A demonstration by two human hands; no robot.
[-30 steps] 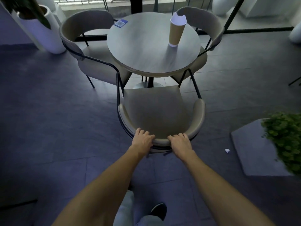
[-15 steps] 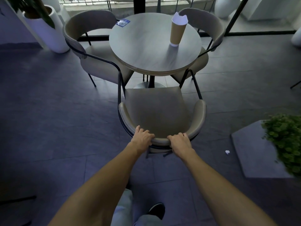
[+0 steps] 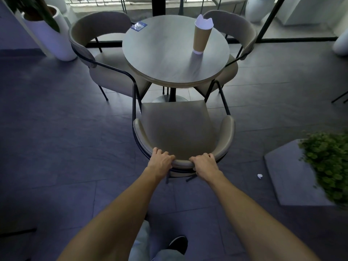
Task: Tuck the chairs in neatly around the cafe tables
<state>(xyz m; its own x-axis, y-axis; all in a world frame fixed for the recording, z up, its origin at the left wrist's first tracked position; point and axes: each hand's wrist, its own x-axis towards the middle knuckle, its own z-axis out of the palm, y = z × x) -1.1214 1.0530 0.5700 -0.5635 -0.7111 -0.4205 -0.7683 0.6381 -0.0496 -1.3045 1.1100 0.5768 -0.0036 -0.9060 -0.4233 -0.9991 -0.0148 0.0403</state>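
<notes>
Your left grip (image 3: pixel 161 162) and right grip (image 3: pixel 204 164) each hold the curved backrest of the chair (image 3: pixel 177 129), side by side, with the fingers wrapped over its padded rim. The chair's seat stretches straight ahead of both grips, and its front edge is near the round tabletop (image 3: pixel 169 51). A paper cup (image 3: pixel 201 37) stands there, beyond your right grip.

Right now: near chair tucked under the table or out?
Out. The near chair has its whole seat clear of the table edge; left hand and right hand grip its backrest.
</notes>
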